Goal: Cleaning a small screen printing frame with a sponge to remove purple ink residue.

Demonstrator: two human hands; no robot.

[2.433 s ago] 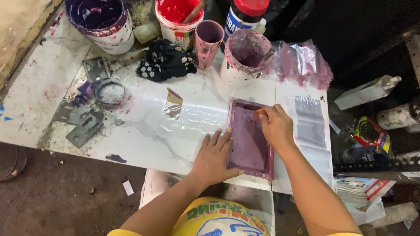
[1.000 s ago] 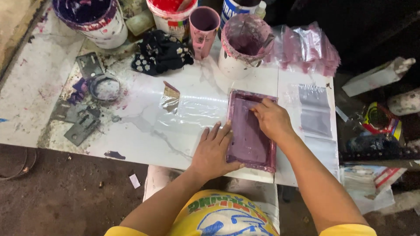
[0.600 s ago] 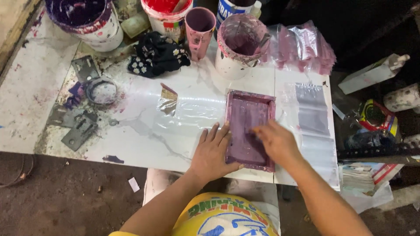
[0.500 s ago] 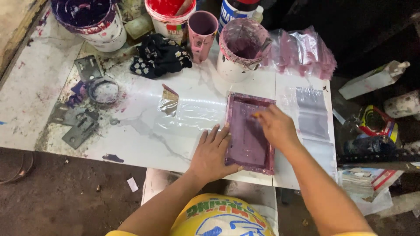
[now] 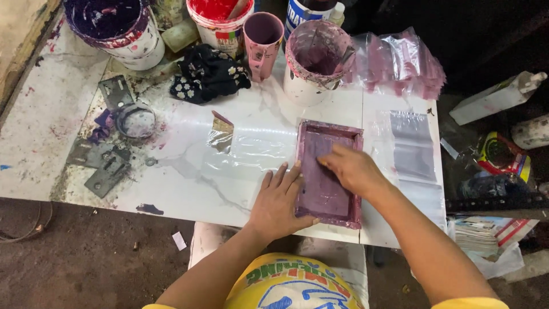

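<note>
The right hand [image 5: 353,169] lies inside a small purple-stained printing frame [image 5: 328,173], fingers curled and pressed down near the frame's upper middle; whether something is pinched under the fingers cannot be told. The left hand [image 5: 280,201] rests flat and open on the table [image 5: 189,171], fingers spread, its fingertips and thumb braced against the frame's left edge.

The frame lies flat near the front edge of the white table, its near end close to that edge, its long sides running away from the person. Just right of it lies a strip of clear plastic bags [image 5: 413,150], which runs almost to the table's right edge. Left of the frame a sheet of clear film [image 5: 251,151] lies on the table, and beyond the left hand the marble-patterned top is bare down to the front edge.

Further back stand a pink-smeared white pot [image 5: 316,60], a pink cup [image 5: 262,35], a red paint bucket [image 5: 220,20] and a dark purple paint bucket [image 5: 114,26], with a black flowered cloth [image 5: 209,74] between them. A heap of pink-tinted plastic bags [image 5: 400,60] lies at the back right. Grey metal brackets [image 5: 108,166] and a ring-shaped lid [image 5: 134,119] lie on the left part.

Against half a second ago, the right hand has moved up the frame, from its right middle toward the upper middle; the left hand has stayed at the frame's left edge, and the frame has not shifted.
</note>
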